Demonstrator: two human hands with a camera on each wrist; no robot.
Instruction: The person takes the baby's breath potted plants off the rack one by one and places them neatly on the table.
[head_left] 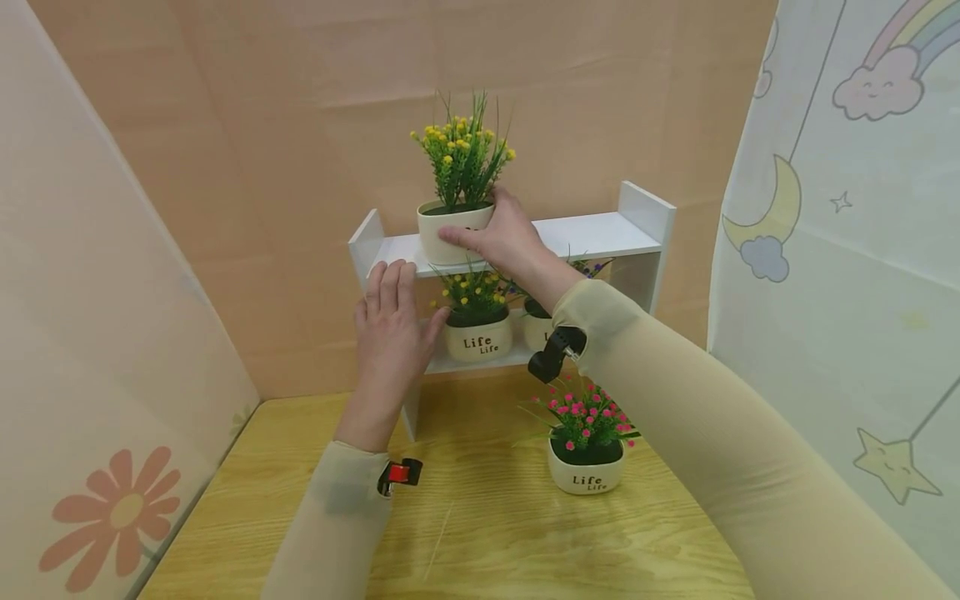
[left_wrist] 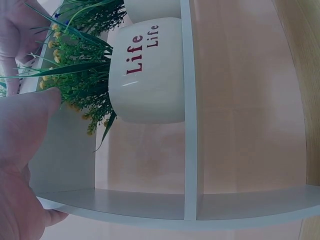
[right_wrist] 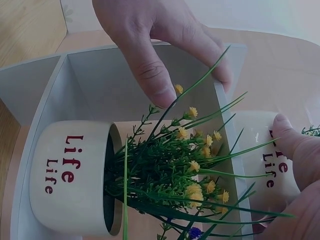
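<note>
Gripping the upper pot (head_left: 431, 239) — right hand (head_left: 513, 239); left hand (head_left: 393, 337) on shelf (head_left: 592, 235).

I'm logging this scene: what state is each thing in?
Upper yellow-flowered pot: upright, gripped
Lower yellow-flowered pot: upright, shelved
Blue-flowered pot: upright, partly hidden
Pink-flowered pot: upright on table
White shelf: standing
Right hand: gripping upper yellow-flowered pot
Left hand: touching white shelf
</note>
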